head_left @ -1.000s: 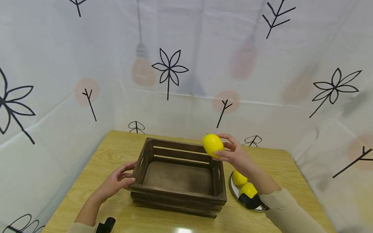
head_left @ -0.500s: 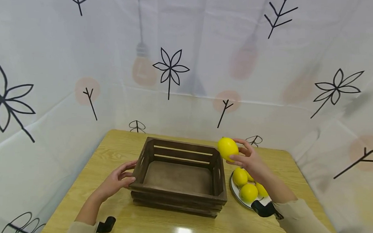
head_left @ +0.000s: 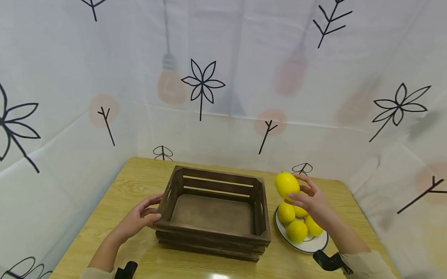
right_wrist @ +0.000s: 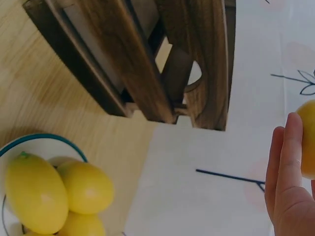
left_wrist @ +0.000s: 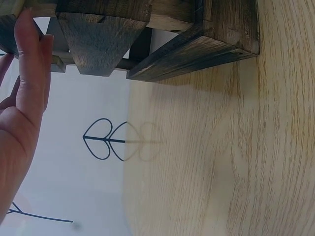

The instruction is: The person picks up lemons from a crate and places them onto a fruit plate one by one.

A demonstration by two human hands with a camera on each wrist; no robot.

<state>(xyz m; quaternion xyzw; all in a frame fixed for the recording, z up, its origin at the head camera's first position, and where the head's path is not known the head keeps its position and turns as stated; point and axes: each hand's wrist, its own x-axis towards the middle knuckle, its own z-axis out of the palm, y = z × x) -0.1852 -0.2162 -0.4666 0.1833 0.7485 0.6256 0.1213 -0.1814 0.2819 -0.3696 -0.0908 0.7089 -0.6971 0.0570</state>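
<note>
My right hand (head_left: 316, 204) pinches a yellow lemon (head_left: 286, 185) between thumb and fingers, up above the back of a white plate (head_left: 318, 246). Several more lemons (head_left: 297, 231) lie on that plate. In the right wrist view, the held lemon (right_wrist: 308, 142) is cut off by the frame edge. A dark brown slatted wooden crate (head_left: 212, 233) stands on the table with nothing inside it. Against its left side rests my left hand (head_left: 138, 219), thumb near the front left corner. The left wrist view shows an extended finger (left_wrist: 30, 64) touching the crate's slats.
The light wooden table (head_left: 180, 268) ends at a white patterned cloth (head_left: 216, 135) hung behind and at the sides. The plate sits just right of the crate. Black camera mounts (head_left: 328, 260) are worn at both wrists.
My right hand has carried the lemon rightward and slightly down, from over the crate's back right corner to above the plate. The left hand and the crate stay where they were.
</note>
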